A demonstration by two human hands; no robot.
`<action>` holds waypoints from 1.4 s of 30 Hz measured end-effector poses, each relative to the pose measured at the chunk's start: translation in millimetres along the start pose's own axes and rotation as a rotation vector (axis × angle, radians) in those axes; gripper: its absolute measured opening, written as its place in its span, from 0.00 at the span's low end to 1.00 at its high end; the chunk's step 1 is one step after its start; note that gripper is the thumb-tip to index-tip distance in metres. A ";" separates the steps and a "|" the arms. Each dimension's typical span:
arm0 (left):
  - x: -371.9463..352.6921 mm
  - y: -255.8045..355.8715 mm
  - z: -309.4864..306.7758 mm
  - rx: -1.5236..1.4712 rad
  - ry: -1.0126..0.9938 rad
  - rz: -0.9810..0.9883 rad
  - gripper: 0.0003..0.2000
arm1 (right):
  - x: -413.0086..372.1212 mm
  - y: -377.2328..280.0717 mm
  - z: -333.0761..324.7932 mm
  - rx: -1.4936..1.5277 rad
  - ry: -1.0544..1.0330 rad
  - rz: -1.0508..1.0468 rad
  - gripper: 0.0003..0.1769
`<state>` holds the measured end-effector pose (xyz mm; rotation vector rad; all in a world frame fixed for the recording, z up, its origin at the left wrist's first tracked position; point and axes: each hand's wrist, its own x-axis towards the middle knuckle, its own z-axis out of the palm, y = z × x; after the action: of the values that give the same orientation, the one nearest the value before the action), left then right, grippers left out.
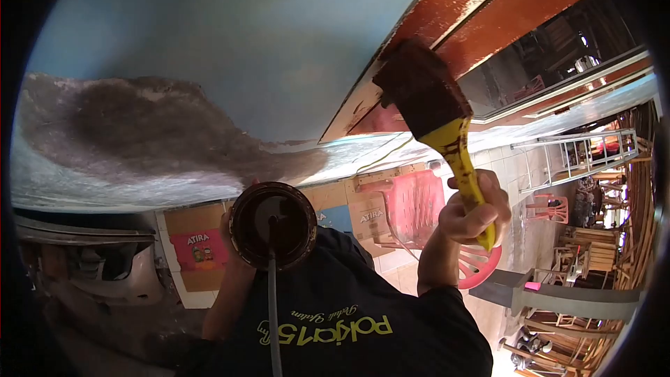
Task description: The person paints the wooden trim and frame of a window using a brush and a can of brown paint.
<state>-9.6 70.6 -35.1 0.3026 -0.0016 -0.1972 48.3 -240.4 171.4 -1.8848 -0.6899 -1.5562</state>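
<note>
Two bare hands are raised in front of a pale blue wall [244, 28]. The right hand [476, 211] is closed in a fist around the yellow handle of a wide paintbrush [436, 117], gripping it low on the handle, with dark brown bristles pressed against the lower edge of a reddish-brown painted wooden frame [516, 0] up at the far right. The left hand [232, 241] wraps its fingers around the side of a round paint tin [272, 223] (its rim and inside are coated dark brown), holding it near the chest, left of the brush and well apart from it. A grey cord [271, 314] hangs down over a black shirt [335, 321] with yellow lettering. A grey patch [160, 132] of bare plaster spreads across the wall at left. Farther off are a pink plastic chair [415, 206], cardboard boxes [199, 246] marked ATIRA, and an aluminium ladder [572, 157] at right.
</note>
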 end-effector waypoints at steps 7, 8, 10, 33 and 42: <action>-2.0 1.5 -0.5 -0.014 -0.010 0.013 0.36 | 3.4 -9.0 3.7 -0.230 0.001 0.022 0.14; -2.0 1.8 -0.4 -0.016 -0.011 0.016 0.36 | -2.7 -3.2 -0.9 -0.161 0.012 -0.031 0.14; -3.7 1.1 -0.4 -0.024 -0.014 0.023 0.36 | 1.2 -2.8 5.1 -0.098 -0.019 -0.065 0.14; -3.0 7.1 -4.9 -0.030 -0.060 0.059 0.35 | 8.5 -2.5 8.9 -0.191 0.007 -0.027 0.12; -7.5 7.9 -0.4 -0.027 0.008 0.066 0.36 | 19.1 -13.6 9.2 -0.213 0.040 0.068 0.17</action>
<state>-15.4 79.5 -33.0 0.2760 -0.0012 -0.1305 48.2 -223.9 190.5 -2.0020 -0.4524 -1.6744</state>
